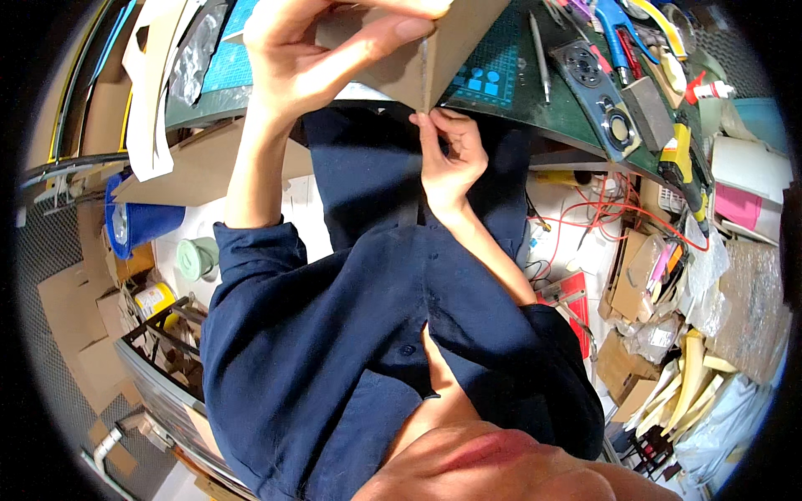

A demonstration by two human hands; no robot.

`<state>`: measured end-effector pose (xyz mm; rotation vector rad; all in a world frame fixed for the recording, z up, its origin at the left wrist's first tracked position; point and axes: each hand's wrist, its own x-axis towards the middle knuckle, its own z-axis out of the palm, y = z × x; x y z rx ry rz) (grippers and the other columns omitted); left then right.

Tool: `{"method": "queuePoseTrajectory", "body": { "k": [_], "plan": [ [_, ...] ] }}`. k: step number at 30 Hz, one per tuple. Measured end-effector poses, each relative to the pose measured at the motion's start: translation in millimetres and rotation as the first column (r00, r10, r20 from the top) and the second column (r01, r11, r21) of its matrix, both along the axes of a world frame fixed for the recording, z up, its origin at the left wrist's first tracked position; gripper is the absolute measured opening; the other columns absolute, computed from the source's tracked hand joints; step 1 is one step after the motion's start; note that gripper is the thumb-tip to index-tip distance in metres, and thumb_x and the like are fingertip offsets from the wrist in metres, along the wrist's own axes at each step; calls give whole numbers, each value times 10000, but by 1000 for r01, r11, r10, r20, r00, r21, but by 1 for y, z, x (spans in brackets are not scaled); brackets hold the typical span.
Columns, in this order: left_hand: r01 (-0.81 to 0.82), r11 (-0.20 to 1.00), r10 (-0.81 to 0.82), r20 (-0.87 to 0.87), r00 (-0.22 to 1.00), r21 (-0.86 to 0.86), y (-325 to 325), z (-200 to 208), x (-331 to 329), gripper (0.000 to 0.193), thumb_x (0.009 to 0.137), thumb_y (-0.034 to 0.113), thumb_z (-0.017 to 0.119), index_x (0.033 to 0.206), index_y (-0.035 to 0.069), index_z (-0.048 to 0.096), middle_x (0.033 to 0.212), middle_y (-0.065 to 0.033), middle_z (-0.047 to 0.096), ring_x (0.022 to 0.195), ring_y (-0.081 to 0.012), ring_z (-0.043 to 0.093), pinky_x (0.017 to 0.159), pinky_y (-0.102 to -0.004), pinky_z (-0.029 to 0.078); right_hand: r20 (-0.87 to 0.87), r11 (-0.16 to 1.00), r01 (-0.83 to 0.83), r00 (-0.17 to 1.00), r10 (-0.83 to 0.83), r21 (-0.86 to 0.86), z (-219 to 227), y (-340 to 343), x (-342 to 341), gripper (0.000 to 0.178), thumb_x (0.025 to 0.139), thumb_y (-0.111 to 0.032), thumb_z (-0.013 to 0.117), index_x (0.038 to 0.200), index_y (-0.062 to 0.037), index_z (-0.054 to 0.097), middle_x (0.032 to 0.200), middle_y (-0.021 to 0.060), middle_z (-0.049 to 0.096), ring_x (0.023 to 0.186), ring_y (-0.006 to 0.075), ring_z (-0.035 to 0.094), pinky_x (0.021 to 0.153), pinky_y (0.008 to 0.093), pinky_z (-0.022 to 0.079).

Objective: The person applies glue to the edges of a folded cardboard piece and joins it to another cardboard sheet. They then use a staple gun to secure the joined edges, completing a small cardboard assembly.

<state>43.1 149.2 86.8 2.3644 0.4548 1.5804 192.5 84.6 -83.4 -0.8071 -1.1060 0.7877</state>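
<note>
A folded piece of brown cardboard [472,33] stands over the near edge of the workbench, one of its corner seams running upright in front of me. My left hand [305,63] is closed at the upper part of this seam, its thumb and forefinger pinching the edge. Lower down, my right hand [454,163] pinches the bottom end of the seam between thumb and fingertips, its other fingers curled. Behind the cardboard, a teal cutting mat [493,79] with white markings lies on the dark green bench top [568,117]. The far side of the cardboard is hidden.
A silver pen-like tool [541,63], a blue-handled tool [614,33], a grey block [647,113] and a yellow-black tool [681,159] crowd the bench's right. Red cable [614,207] tangles below. A blue bin [150,219] and pale green bucket [197,259] stand left.
</note>
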Motion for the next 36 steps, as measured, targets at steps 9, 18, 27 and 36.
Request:
{"method": "queuePoseTrajectory", "body": {
  "k": [9,18,27,36],
  "plan": [
    [59,997,-56,62,997,-55,3,1,5,235,700,-98,727,920,-25,693,842,-129,683,753,-197,646,663,-286,499,15,1000,-25,1000,25,8,2,0,1,136,829,103,656,927,51,577,947,171,676,842,182,690,753,263,566],
    [40,998,-36,59,998,-52,2,5,3,197,724,-35,730,921,-19,722,855,-128,691,768,-197,644,687,-291,499,44,1000,-9,999,9,7,3,1,2,135,829,99,658,931,55,581,961,174,676,842,183,690,746,260,565],
    [-9,998,12,39,999,-63,0,7,5,197,725,-40,743,918,0,729,859,-108,686,751,-184,647,667,-279,501,42,999,-32,999,32,-1,5,-1,3,136,834,102,650,937,58,572,964,183,676,858,196,695,748,267,566],
    [-50,997,52,37,998,-64,-2,5,6,208,720,-55,753,917,5,725,876,-110,695,782,-193,661,683,-284,508,89,1000,-7,996,8,-12,6,-1,4,122,828,95,662,921,60,590,932,172,685,840,180,691,739,260,563]
  ]
}}
